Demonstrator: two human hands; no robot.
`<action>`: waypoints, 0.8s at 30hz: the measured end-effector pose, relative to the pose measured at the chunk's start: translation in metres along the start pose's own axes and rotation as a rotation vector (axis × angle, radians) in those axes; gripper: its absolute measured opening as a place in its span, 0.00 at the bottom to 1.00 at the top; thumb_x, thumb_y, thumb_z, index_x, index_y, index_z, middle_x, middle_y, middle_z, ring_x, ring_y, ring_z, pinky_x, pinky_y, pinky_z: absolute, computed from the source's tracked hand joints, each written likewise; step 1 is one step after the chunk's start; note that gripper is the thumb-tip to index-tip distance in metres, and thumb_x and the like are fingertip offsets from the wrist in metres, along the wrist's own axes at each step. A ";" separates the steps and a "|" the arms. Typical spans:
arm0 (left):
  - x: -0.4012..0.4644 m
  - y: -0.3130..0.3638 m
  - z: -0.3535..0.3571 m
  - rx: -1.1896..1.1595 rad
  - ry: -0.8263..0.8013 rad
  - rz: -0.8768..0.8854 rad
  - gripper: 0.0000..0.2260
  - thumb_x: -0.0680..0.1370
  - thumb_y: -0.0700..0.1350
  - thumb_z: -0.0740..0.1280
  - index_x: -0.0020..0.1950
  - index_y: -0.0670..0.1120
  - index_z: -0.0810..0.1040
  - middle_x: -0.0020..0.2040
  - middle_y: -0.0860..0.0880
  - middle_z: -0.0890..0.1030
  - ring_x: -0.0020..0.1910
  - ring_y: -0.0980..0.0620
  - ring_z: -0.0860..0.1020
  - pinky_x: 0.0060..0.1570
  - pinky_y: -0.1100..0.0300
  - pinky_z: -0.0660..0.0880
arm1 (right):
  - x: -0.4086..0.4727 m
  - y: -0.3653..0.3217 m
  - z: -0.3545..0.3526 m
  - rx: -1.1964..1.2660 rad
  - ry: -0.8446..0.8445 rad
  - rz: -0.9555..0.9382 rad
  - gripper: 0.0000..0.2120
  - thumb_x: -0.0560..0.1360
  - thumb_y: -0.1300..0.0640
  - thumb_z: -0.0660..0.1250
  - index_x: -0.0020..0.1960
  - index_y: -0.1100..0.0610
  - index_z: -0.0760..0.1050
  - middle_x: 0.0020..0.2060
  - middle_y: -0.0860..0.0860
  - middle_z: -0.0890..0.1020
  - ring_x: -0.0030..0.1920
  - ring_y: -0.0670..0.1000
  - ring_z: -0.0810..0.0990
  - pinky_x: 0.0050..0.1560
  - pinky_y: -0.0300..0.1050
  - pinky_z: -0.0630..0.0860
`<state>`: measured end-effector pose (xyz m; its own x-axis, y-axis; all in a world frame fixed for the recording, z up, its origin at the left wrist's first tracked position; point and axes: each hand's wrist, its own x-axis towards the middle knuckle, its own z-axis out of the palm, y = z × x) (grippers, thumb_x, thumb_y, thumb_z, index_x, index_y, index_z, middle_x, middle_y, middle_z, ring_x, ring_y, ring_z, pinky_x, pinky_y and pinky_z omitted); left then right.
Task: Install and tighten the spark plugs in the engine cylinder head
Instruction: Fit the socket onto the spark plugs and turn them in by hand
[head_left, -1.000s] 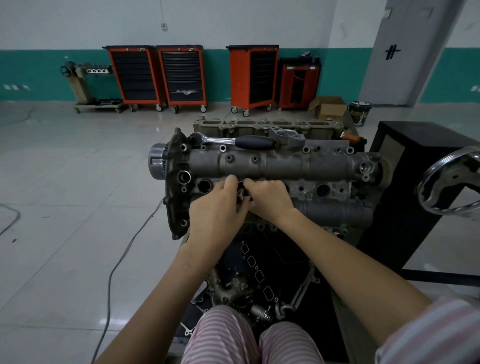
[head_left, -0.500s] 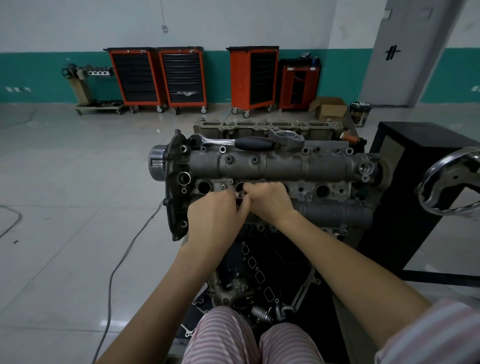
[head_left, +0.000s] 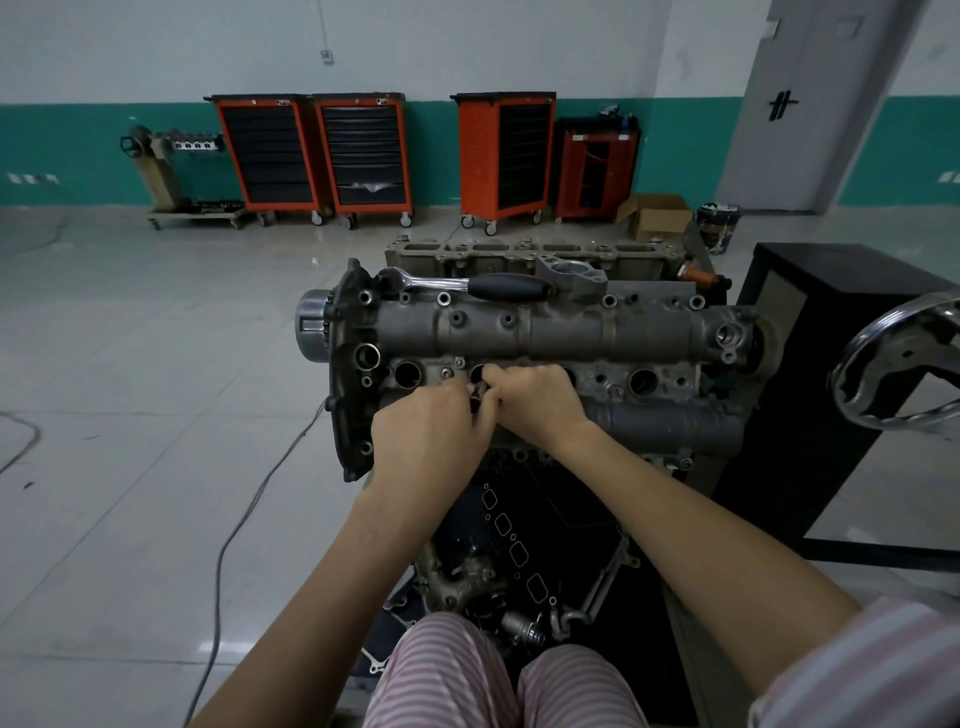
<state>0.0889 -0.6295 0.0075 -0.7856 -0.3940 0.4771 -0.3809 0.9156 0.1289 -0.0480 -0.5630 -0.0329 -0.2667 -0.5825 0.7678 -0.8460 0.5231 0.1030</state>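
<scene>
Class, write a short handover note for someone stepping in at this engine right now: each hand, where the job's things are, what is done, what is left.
Left hand: fingers curled on a small metal part at the second plug hole from the left.
Right hand: fingers pinch the same part from the right.
Cylinder head: on the stand, plug holes facing up. The far-left hole and the far-right hole look open; whether plugs sit deep inside cannot be told.
Ratchet: lies untouched on top of the head.
Done: nothing that can be confirmed.
Left: seat this part, check the other holes, then tighten with the ratchet.
</scene>
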 end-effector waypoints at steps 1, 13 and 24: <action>0.000 0.000 -0.001 0.008 0.012 0.013 0.15 0.79 0.59 0.54 0.44 0.48 0.67 0.34 0.53 0.69 0.32 0.52 0.69 0.24 0.61 0.56 | 0.000 0.000 -0.001 0.015 -0.010 0.010 0.12 0.57 0.59 0.77 0.32 0.60 0.75 0.19 0.52 0.75 0.17 0.54 0.73 0.20 0.37 0.67; -0.003 -0.002 0.003 -0.077 -0.058 0.030 0.17 0.77 0.63 0.54 0.45 0.50 0.66 0.39 0.51 0.76 0.40 0.49 0.78 0.27 0.59 0.59 | 0.001 -0.001 -0.004 0.038 -0.029 0.014 0.12 0.54 0.62 0.78 0.32 0.61 0.76 0.19 0.53 0.75 0.17 0.55 0.74 0.20 0.37 0.67; 0.000 -0.008 -0.003 -0.075 0.028 0.066 0.07 0.77 0.48 0.59 0.53 0.48 0.67 0.45 0.51 0.74 0.37 0.48 0.75 0.28 0.60 0.60 | 0.001 -0.001 0.000 -0.020 -0.034 0.036 0.15 0.59 0.55 0.78 0.32 0.60 0.73 0.19 0.52 0.75 0.18 0.54 0.73 0.20 0.36 0.64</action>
<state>0.0934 -0.6368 0.0097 -0.7936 -0.3316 0.5102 -0.2906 0.9432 0.1610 -0.0472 -0.5644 -0.0320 -0.3128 -0.5836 0.7494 -0.8264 0.5562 0.0882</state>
